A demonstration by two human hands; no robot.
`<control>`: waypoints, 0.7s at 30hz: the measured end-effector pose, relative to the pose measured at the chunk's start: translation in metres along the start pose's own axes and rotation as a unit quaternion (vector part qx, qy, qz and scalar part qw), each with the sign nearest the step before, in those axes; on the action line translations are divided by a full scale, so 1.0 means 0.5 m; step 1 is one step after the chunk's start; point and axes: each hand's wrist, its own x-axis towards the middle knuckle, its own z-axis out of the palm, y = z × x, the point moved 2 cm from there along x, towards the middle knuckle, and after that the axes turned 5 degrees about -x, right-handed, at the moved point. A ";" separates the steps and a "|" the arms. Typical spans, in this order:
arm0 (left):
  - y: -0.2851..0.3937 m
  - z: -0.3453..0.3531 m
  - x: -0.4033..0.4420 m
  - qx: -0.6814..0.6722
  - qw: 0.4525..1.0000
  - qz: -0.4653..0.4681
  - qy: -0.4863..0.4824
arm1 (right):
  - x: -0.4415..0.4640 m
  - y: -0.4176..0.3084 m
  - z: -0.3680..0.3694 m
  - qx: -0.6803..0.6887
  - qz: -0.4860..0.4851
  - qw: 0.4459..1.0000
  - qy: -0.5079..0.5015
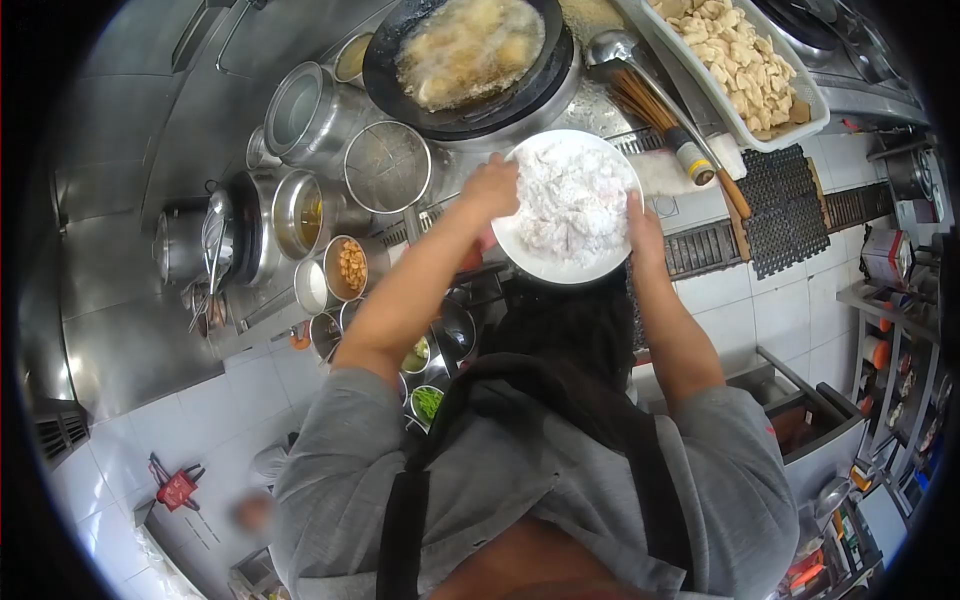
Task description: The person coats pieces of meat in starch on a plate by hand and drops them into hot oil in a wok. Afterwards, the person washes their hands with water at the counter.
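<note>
A white plate [560, 275] heaped with white-powdered pieces [570, 200] is held over the counter's near edge. My left hand [490, 188] is closed at the plate's upper left rim, its fingertips partly hidden. On the right side, my right hand [645, 235] grips the rim, with the thumb on top and the other fingers mostly out of sight. Just beyond the plate, a black wok [380, 70] holds bubbling oil with pale golden pieces [465, 50] in it.
A wire strainer [388, 167] and metal pots [300, 115] stand left of the plate. To the right are a bamboo brush [650, 105], a ladle [612, 47] and a white basket [815, 112] of pale pieces. Small ingredient containers [345, 268] line the lower left.
</note>
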 end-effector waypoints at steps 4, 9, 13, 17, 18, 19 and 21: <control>0.031 0.048 -0.031 0.023 0.995 -0.009 0.098 | -0.007 -0.016 0.002 -0.009 -0.015 1.000 0.001; 0.050 -0.020 -0.029 -0.105 0.992 0.030 0.062 | 0.000 -0.012 0.000 -0.006 -0.021 1.000 0.005; 0.032 -0.023 0.016 -0.028 0.984 0.146 0.095 | 0.015 0.009 -0.001 -0.001 -0.025 1.000 -0.007; 0.021 0.026 0.057 -0.084 0.990 0.109 0.015 | -0.006 -0.012 0.002 0.004 -0.040 0.999 -0.004; 0.023 0.033 0.056 -0.117 0.990 0.078 0.004 | 0.001 -0.007 0.002 0.006 -0.038 0.999 -0.002; 0.023 0.041 0.055 -0.149 0.988 0.046 -0.009 | 0.009 -0.001 0.005 0.017 -0.037 0.999 -0.010; 0.022 0.050 0.055 -0.205 0.978 0.006 -0.042 | 0.010 0.006 0.003 0.028 -0.033 0.999 -0.014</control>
